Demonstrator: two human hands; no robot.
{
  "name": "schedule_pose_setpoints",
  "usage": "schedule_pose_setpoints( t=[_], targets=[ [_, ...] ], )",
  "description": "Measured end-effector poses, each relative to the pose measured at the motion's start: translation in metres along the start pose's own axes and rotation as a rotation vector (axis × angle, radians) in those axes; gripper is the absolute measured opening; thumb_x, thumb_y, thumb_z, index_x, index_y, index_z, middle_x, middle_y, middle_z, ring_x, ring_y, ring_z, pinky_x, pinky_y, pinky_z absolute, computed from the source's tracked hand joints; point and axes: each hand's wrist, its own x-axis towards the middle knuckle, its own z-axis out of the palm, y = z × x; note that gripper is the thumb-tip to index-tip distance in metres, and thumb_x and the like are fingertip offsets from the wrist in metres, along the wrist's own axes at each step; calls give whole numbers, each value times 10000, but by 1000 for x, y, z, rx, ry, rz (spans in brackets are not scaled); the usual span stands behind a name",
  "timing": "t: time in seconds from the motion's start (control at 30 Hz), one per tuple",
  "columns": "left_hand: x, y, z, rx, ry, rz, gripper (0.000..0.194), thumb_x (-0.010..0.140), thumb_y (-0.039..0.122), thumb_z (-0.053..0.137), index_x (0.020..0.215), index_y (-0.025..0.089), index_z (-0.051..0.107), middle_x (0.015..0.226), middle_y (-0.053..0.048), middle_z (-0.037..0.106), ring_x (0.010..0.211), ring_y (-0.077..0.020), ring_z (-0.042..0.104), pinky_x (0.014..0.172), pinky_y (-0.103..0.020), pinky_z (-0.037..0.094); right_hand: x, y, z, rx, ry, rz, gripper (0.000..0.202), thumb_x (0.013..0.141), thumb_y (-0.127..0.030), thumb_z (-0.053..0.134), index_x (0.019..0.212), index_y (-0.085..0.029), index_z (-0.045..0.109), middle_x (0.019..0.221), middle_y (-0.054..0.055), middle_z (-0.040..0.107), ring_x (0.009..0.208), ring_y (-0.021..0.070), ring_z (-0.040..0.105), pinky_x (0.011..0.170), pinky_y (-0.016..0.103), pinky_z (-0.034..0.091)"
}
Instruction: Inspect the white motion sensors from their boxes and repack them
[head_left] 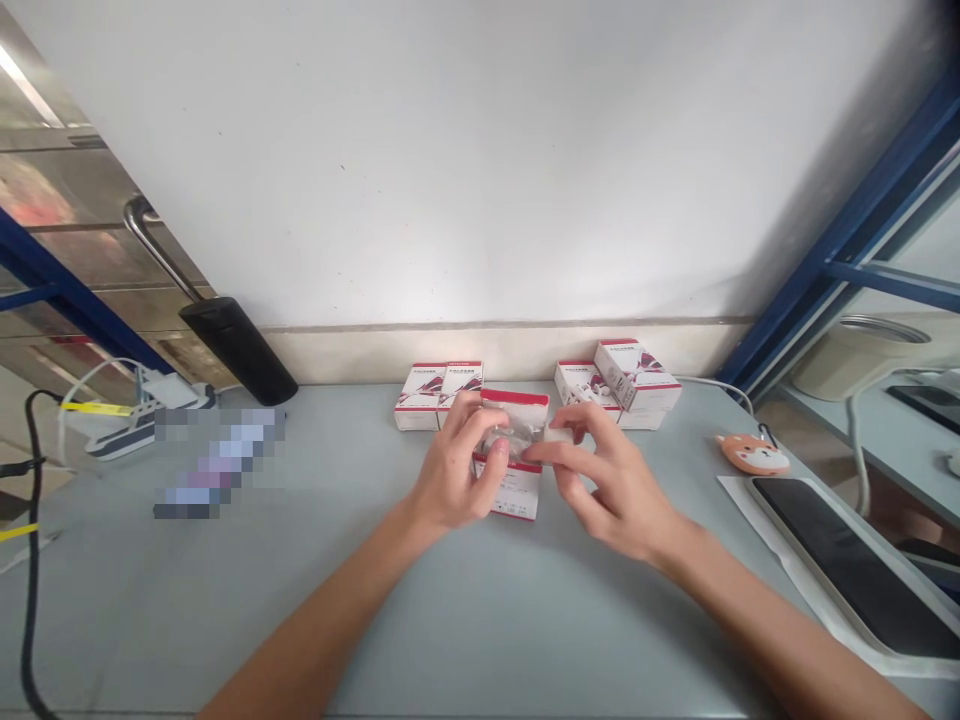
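A small white carton with red edges (514, 496) stands opened in the middle of the desk, its lid raised toward the wall. Clear plastic wrapping (517, 440) shows in its mouth; what it contains is hard to make out. My left hand (461, 470) is closed around the carton's left side, with the thumb over the wrapping. On the right, my right hand (607, 480) has its fingers bent around a small white flap (558, 436) at the carton's side. Whether that flap belongs to the carton I cannot tell for sure.
Printed cartons (417, 398) lie behind to the left, with more stacked cartons (637, 375) behind to the right. A black cylinder (240, 350), power strip (150, 420) and blurred device (225, 465) are left. An orange animal-face case (754, 453) and black phone-like slab (847, 560) sit right.
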Motion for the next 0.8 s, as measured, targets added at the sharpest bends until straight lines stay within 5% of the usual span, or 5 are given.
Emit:
schedule_pose_setpoints(
  t=[0.27,0.4,0.6,0.8],
  targets=[
    [2,11,-5,61,-125,-77,222,934,94,405,895,220,584,971,-53,425,742,-170,485,617,-321,443,3,-14,-6,-36,-45,64,224,1050,-275,464,1022,-247,684,1157,106,528,960,244,589,817,421,553],
    [0,11,-3,85,-81,-49,239,926,79,391,953,229,575,969,-47,415,746,-174,493,598,-307,432,1,-15,1,-32,11,73,183,1055,-259,485,959,-239,640,1159,107,539,966,237,618,829,415,560],
    [-2,0,-5,100,-30,-44,381,961,72,377,1251,257,542,1251,-91,529,761,-152,530,663,-308,468,1,-6,6,-4,43,71,245,1058,-292,537,1293,-273,604,1169,107,571,971,239,629,869,435,580],
    [3,5,-10,157,-121,-31,248,879,54,381,894,224,561,946,-35,431,702,-156,497,593,-302,403,2,-8,5,-3,-2,60,166,1066,-280,518,1100,-264,679,1163,103,512,1032,246,606,854,428,568]
  ],
)
